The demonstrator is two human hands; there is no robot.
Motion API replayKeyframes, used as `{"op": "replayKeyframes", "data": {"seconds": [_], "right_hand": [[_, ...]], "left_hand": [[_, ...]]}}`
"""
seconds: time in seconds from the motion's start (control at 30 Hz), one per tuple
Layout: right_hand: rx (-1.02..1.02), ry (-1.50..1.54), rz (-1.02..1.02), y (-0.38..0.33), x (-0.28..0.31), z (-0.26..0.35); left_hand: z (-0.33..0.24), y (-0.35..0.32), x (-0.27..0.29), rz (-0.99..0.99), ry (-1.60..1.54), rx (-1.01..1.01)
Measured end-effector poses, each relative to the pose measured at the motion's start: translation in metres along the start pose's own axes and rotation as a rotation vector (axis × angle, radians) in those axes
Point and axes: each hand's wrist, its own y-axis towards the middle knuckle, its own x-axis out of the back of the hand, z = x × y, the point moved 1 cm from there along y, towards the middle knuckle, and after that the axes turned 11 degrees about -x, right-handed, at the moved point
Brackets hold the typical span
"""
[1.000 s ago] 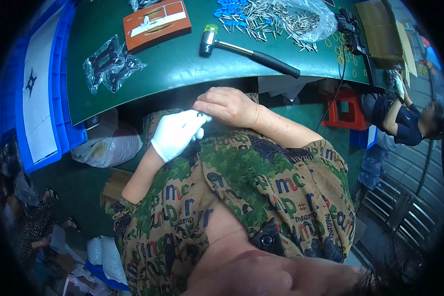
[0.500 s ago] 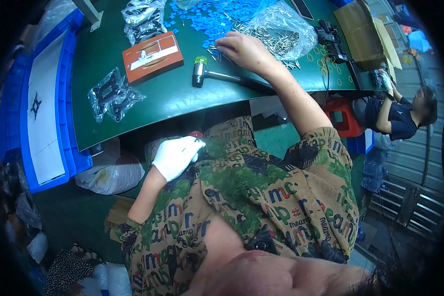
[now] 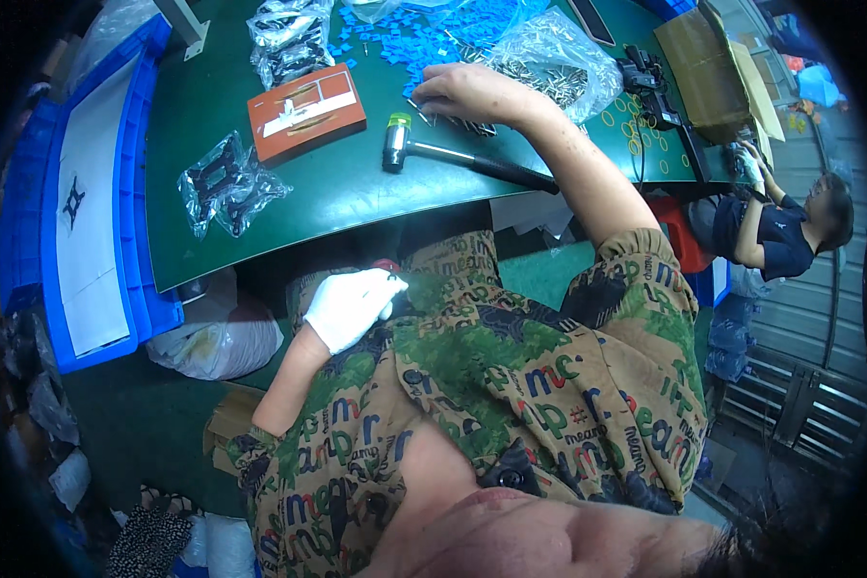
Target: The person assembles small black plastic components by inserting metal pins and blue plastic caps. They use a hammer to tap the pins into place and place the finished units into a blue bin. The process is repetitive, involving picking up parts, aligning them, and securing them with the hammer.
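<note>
My left hand point(image 3: 349, 310), in a white glove, is held low over my lap below the table edge. Its fingers are closed around something small that I cannot make out; a bit of red shows by the fingertips. My bare right hand point(image 3: 467, 93) reaches over the table with bent fingers, at the near side of loose metal screws point(image 3: 474, 126) and small blue pieces point(image 3: 409, 39). Whatever is between its fingertips is hidden. Just below that hand lies a mallet point(image 3: 395, 144) with a yellow-green face and black handle. A clear bag of screws point(image 3: 559, 67) sits beyond the wrist.
An orange-brown box point(image 3: 308, 111) and bagged black parts point(image 3: 223, 183) lie at left on the green table point(image 3: 328, 207). Blue trays point(image 3: 149, 308) stand beside it. Yellowish rings point(image 3: 636, 130), a black device point(image 3: 645, 87) and a carton point(image 3: 708, 72) are at right, near another person point(image 3: 780, 231).
The whole view has shifted slightly. My right hand has moved a little, its fingers still bent down at the screws. My left hand stays closed over my lap.
</note>
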Motion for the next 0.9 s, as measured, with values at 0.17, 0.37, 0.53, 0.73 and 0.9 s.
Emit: {"op": "replayKeyframes", "data": {"seconds": [0.17,0.37,0.53,0.73,0.9], "right_hand": [[0.078,0.048,-0.147,0.002,-0.002,0.015],[0.207,0.672,0.115,-0.076,-0.01,0.125],[0.145,0.643,0.095,-0.106,-0.062,0.152],[0.108,0.688,0.071,-0.109,-0.074,0.153],[0.156,0.609,0.011,-0.107,-0.074,0.153]], "left_hand": [[0.007,-0.004,0.001,-0.004,0.125,-0.118],[0.005,-0.006,-0.002,0.056,0.156,0.02],[-0.001,-0.003,-0.002,0.049,0.08,0.135],[0.001,-0.004,-0.003,0.022,0.01,0.184],[0.004,-0.004,-0.006,0.034,0.082,0.123]]}}
